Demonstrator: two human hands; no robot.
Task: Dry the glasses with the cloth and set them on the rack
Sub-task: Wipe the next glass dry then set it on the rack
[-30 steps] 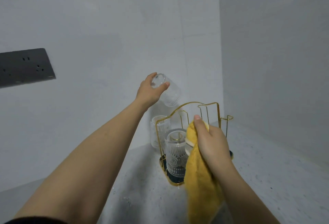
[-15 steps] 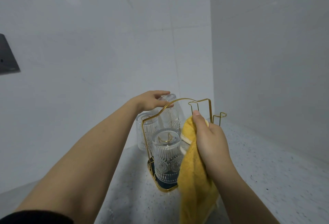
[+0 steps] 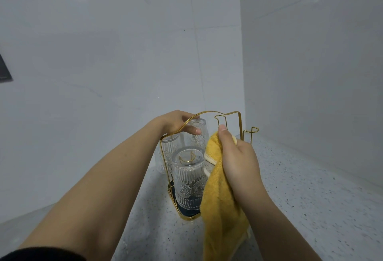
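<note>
My left hand [image 3: 176, 123] has its fingers curled over the base of an upturned ribbed glass [image 3: 198, 134] on the gold wire rack [image 3: 240, 124]; I reckon it's rigid, slick and breakable, best held round the embossed wall. My right hand [image 3: 238, 157] clutches the soft yellow cloth [image 3: 219, 209] above a speckled pale surface [image 3: 310, 209] tucked into a grey tiled corner.

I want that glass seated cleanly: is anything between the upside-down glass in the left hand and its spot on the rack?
Nothing visible blocks it. The left hand holds the upside-down glass inside the gold rack, behind the front glass. Its peg is hidden.
</note>
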